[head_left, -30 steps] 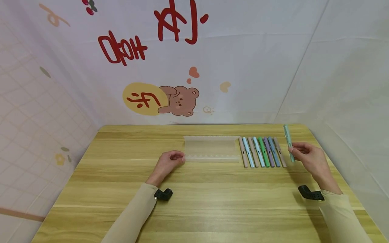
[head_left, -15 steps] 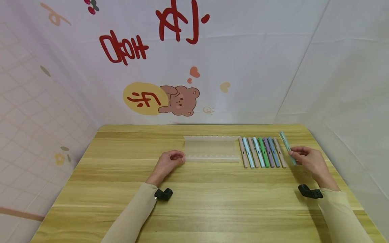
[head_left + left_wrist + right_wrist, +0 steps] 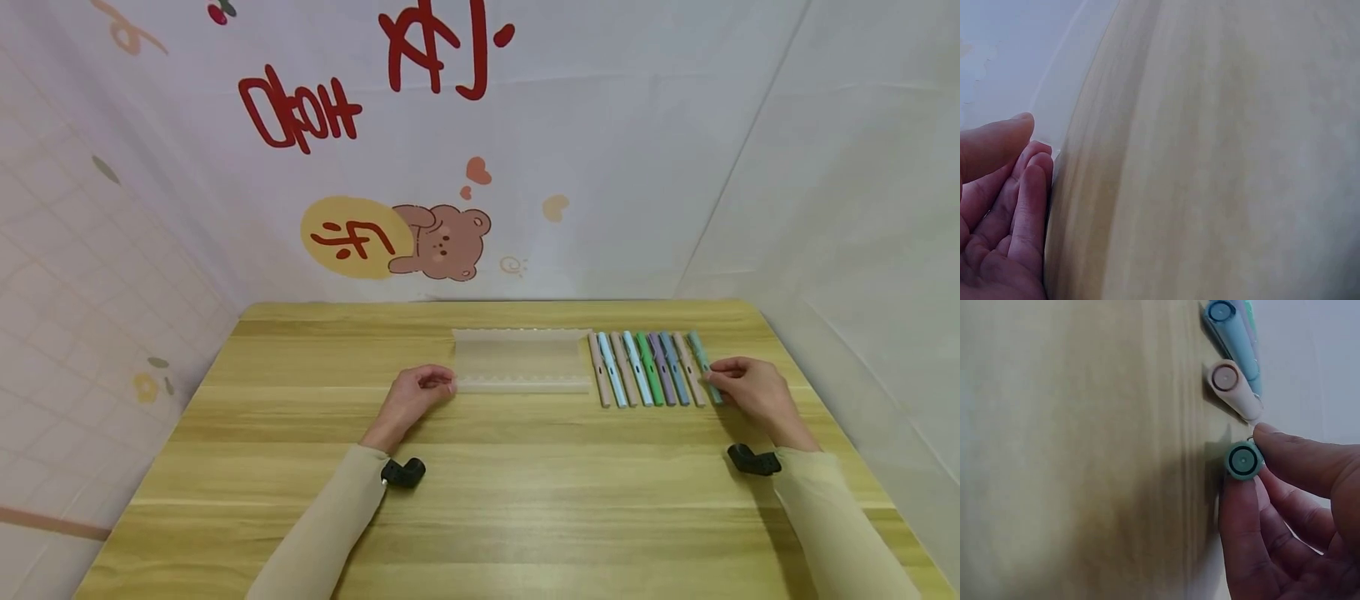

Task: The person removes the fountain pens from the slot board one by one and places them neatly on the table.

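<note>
My right hand [image 3: 753, 392] pinches a teal-green pen [image 3: 699, 348] between thumb and fingers at the right end of a row of pens. In the right wrist view the green pen's round end [image 3: 1243, 460] faces the camera, low over the table and next to a beige pen [image 3: 1229, 380]. My left hand [image 3: 412, 404] holds the front left corner of a clear plastic pen tray [image 3: 521, 385] with thumb and fingertips. Its notched long edges show, and no pen lies in it. In the left wrist view, the left fingers [image 3: 1029, 219] are curled close to the thumb.
Several capped pens, among them a green pen [image 3: 651, 371] and a purple pen [image 3: 663, 371], lie side by side right of the tray. The wooden table [image 3: 525, 492] ends at a white printed cloth backdrop [image 3: 615, 167].
My right hand has lowered the green pen and brought it left, from upright above the table to alongside the row. The left hand stays at the tray's corner.
</note>
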The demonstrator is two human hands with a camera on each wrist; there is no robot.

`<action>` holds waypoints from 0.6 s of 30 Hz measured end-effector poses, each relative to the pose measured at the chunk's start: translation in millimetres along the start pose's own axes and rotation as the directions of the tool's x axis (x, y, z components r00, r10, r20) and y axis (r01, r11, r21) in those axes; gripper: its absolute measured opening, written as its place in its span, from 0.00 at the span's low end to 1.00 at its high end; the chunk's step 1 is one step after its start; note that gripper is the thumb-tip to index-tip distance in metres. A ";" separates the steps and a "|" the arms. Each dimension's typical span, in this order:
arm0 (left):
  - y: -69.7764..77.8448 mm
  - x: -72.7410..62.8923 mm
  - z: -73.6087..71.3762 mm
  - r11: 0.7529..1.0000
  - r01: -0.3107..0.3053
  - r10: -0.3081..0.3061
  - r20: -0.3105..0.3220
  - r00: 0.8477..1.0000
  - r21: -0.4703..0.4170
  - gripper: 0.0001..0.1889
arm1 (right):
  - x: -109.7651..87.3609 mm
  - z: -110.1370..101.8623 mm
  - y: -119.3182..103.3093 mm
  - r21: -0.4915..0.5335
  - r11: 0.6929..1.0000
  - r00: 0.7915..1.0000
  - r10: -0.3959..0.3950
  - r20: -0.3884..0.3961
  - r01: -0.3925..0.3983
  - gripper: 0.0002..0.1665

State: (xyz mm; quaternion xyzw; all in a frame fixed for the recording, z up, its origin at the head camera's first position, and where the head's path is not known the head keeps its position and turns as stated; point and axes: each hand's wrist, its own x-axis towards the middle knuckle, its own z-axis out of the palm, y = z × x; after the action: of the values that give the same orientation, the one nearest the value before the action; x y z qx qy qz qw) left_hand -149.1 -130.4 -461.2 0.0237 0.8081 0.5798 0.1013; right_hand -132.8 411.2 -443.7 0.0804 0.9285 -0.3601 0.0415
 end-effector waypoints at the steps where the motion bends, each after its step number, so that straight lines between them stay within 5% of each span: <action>1: 0.6 0.1 -0.1 1.000 0.000 0.000 0.000 1.000 0.005 0.12 | -0.2 0.3 -0.7 -0.002 1.000 1.000 0.002 0.005 -0.002 0.31; 10: 5.4 4.1 4.3 0.999 -0.025 0.025 0.009 1.000 0.047 0.11 | -5.3 -1.9 3.3 -0.036 0.999 1.000 0.017 -0.003 -0.018 0.32; 18: 2.5 0.6 5.8 0.998 -0.028 0.027 0.030 0.999 0.048 0.12 | -13.9 -3.1 11.3 0.061 0.996 0.998 0.060 0.006 -0.060 0.36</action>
State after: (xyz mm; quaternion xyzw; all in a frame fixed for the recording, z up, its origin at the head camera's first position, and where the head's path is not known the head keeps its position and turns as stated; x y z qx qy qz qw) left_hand -148.8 -124.0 -460.8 0.0458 0.8198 0.5612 0.1046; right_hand -117.1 419.9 -447.0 0.1087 0.9142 -0.3870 0.0516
